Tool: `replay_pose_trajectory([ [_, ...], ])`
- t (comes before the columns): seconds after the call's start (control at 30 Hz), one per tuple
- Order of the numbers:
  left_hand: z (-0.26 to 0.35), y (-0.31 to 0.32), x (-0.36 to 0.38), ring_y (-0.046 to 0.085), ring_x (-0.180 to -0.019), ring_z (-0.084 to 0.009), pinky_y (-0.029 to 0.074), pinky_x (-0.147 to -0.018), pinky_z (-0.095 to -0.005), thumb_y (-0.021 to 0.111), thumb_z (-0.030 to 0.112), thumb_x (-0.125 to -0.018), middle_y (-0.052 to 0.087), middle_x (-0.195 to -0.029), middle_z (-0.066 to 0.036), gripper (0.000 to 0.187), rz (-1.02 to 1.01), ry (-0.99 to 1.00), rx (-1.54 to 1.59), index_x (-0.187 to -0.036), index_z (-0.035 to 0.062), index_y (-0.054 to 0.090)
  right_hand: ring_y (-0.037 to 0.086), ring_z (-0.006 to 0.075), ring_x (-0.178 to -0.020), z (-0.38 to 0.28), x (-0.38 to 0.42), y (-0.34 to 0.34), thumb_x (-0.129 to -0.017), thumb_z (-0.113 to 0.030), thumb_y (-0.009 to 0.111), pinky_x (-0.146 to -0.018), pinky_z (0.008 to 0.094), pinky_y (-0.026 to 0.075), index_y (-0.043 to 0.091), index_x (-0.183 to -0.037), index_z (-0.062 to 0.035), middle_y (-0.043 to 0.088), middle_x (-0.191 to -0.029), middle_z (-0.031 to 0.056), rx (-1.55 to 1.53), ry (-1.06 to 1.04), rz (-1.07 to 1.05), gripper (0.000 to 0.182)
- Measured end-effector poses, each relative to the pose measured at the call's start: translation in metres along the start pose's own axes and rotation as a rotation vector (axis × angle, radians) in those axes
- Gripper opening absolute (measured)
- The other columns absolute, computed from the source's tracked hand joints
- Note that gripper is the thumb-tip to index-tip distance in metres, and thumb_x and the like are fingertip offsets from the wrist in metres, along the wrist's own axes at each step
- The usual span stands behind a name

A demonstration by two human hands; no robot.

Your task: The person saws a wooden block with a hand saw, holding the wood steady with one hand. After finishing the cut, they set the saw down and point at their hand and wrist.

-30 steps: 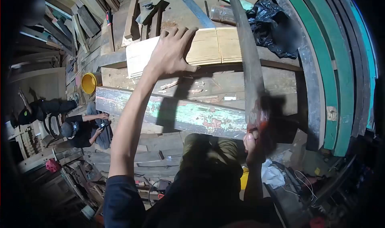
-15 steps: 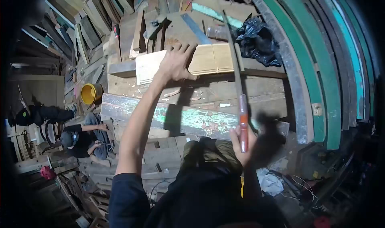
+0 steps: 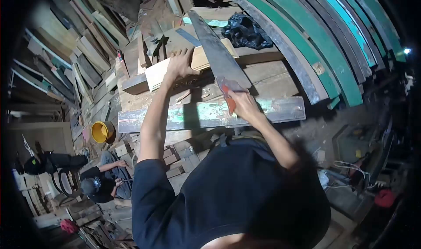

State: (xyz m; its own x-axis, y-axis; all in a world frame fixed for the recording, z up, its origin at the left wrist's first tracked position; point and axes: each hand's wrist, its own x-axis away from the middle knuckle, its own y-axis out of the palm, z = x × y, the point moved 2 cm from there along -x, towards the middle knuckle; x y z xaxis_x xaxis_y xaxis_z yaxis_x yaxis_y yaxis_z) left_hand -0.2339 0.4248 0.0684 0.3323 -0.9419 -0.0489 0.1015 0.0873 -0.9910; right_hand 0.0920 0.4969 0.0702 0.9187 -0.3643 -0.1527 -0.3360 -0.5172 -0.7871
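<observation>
My right hand [image 3: 244, 104] is wrapped around the red-brown handle of a hand saw [image 3: 215, 47]. The saw's broad grey blade points away from me and lies across the right part of a pale wooden board [image 3: 158, 75], its flat side showing. My left hand [image 3: 180, 65] grips that board left of the blade, fingers over the far edge and thumb on the near side. Under the pale board is a thick dark beam [image 3: 136, 84]. Nearer to me, a plank with worn green paint [image 3: 206, 113] lies crosswise beneath my forearms.
A black plastic bag [image 3: 246, 32] sits beyond the board. Long green planks [image 3: 302, 38] are stacked at right, and more boards [image 3: 90, 67] lean at left. A yellow bucket [image 3: 101, 133] is on the floor, near a seated person [image 3: 105, 183] at lower left.
The saw has swung from edge-on to flat-side view, its tip now further left. My right hand has moved up and left, away from my body. My left hand stays on the board.
</observation>
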Motion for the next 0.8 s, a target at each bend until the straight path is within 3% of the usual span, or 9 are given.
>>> replay_pose_trajectory([
  [0.13, -0.009, 0.013, -0.004, 0.052, -0.13, -0.0444, 0.036, -0.11, -0.0584, 0.083, 0.071, -0.056, 0.056, -0.136, -0.024, 0.126, 0.063, 0.028, -0.057, -0.154, 0.0063, 0.038, 0.066, 0.0479, -0.094, 0.01, -0.042, 0.005, -0.07, 0.007, 0.074, -0.079, 0.0536, 0.053, 0.057, -0.106, -0.0018, 0.068, -0.092, 0.0256, -0.044, -0.114, 0.041, 0.041],
  [0.3, -0.013, 0.018, -0.006, 0.052, -0.129, -0.0439, 0.035, -0.112, -0.0555, 0.082, 0.071, -0.057, 0.058, -0.133, -0.024, 0.124, 0.077, 0.031, -0.046, -0.153, 0.0048, 0.039, 0.063, 0.0445, -0.108, 0.009, -0.043, -0.014, -0.069, 0.002, 0.082, -0.093, 0.0467, 0.053, 0.058, -0.123, -0.0038, 0.065, -0.112, 0.0266, -0.024, -0.186, 0.102, 0.059],
  [0.33, -0.013, 0.017, -0.004, 0.052, -0.13, -0.0453, 0.035, -0.112, -0.0575, 0.083, 0.071, -0.057, 0.056, -0.137, -0.025, 0.125, 0.056, 0.023, -0.03, -0.154, 0.0061, 0.039, 0.065, 0.0381, -0.113, -0.004, -0.04, -0.036, -0.077, -0.004, 0.083, -0.099, 0.0441, 0.052, 0.058, -0.127, -0.0041, 0.066, -0.12, 0.024, -0.137, -0.063, -0.005, 0.056],
  [0.4, -0.009, 0.012, -0.005, 0.051, -0.132, -0.048, 0.035, -0.113, -0.0616, 0.084, 0.071, -0.055, 0.053, -0.143, -0.027, 0.127, 0.017, 0.013, 0.01, -0.155, 0.0086, 0.038, 0.065, 0.0307, -0.118, -0.012, -0.027, -0.059, -0.09, -0.012, 0.077, -0.103, 0.0433, 0.051, 0.055, -0.133, -0.0033, 0.066, -0.131, 0.0204, -0.922, 0.064, 0.01, 0.049],
  [0.43, -0.01, 0.015, -0.004, 0.051, -0.133, -0.0474, 0.034, -0.113, -0.0611, 0.084, 0.071, -0.055, 0.054, -0.143, -0.026, 0.126, 0.075, 0.042, 0.031, -0.154, 0.0075, 0.039, 0.059, 0.0307, -0.129, -0.012, -0.022, -0.077, -0.102, -0.042, 0.062, -0.111, 0.0466, 0.046, 0.046, -0.146, -0.0033, 0.056, -0.146, 0.0195, -1.324, -0.077, -0.076, 0.061],
  [0.53, -0.013, 0.018, -0.005, 0.05, -0.134, -0.0468, 0.033, -0.113, -0.0603, 0.084, 0.068, -0.057, 0.055, -0.142, -0.025, 0.123, 0.09, 0.073, 0.123, -0.154, 0.0081, 0.04, 0.049, 0.0377, -0.139, -0.046, -0.006, -0.12, -0.102, -0.067, 0.042, -0.119, 0.0497, 0.037, 0.032, -0.158, -0.0067, 0.042, -0.159, 0.0175, -2.27, -0.327, -0.046, 0.083],
  [0.6, -0.008, 0.011, -0.006, 0.051, -0.134, -0.0449, 0.033, -0.113, -0.0598, 0.085, 0.067, -0.056, 0.055, -0.143, -0.024, 0.122, 0.023, 0.023, 0.02, -0.153, 0.0079, 0.041, 0.039, 0.039, -0.146, -0.053, -0.002, -0.131, -0.099, -0.075, 0.037, -0.122, 0.0539, 0.031, 0.024, -0.163, -0.0111, 0.03, -0.167, 0.0146, -2.412, -0.448, -0.139, 0.092],
  [0.63, -0.007, 0.011, -0.004, 0.052, -0.134, -0.0431, 0.034, -0.112, -0.0596, 0.085, 0.07, -0.054, 0.057, -0.141, -0.022, 0.125, 0.058, 0.038, 0.051, -0.153, 0.0073, 0.041, 0.036, 0.0413, -0.148, -0.059, -0.001, -0.133, -0.095, -0.08, 0.038, -0.121, 0.0565, 0.03, 0.023, -0.164, -0.0108, 0.026, -0.167, 0.0197, -2.484, -0.505, -0.194, 0.098],
  [0.8, -0.005, 0.009, -0.001, 0.053, -0.129, -0.0425, 0.036, -0.108, -0.0606, 0.083, 0.072, -0.055, 0.057, -0.132, -0.022, 0.125, 0.077, 0.062, 0.005, -0.152, 0.0048, 0.042, 0.036, 0.0483, -0.146, -0.072, -0.001, -0.132, -0.082, -0.091, 0.047, -0.121, 0.0602, 0.028, 0.017, -0.165, -0.0135, 0.022, -0.166, 0.0266, -2.224, -0.731, -0.36, 0.117],
])
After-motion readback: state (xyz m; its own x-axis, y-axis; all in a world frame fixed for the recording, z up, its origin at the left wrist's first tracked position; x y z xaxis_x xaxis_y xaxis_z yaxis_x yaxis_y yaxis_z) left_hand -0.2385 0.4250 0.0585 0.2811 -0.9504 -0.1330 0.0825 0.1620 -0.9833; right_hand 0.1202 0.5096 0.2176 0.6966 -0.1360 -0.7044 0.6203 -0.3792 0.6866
